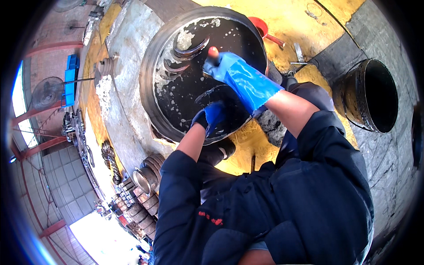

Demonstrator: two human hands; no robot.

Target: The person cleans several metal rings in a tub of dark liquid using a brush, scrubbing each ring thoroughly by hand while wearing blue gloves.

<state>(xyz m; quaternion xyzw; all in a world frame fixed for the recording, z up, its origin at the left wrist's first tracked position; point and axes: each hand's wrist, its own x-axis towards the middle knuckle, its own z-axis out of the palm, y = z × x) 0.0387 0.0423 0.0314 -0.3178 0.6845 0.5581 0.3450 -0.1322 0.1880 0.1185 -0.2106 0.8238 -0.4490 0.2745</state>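
Note:
A wide round metal tub (149, 84) in front of me holds dark liquid with patches of foam. My right hand (219, 65), in a long blue rubber glove, is closed over the tub around something with a rounded reddish end (213, 51); the rest of that object is hidden or blurred. My left hand (213, 114), also blue-gloved, is low in the tub's near part, its fingers smeared by motion. Beside it shows the curved edge of a dark ring-shaped part (210, 92). Farther in, curved metal rings (190, 52) stick partly out of the liquid.
A red dipper (259, 27) lies beyond the tub's right rim. At the right stands a black-stained open drum (369, 95). Metal rings (148, 176) and stacked parts stand at the lower left. A metal strip (299, 52) lies on the yellow floor. My shoe (229, 148) is close to the tub.

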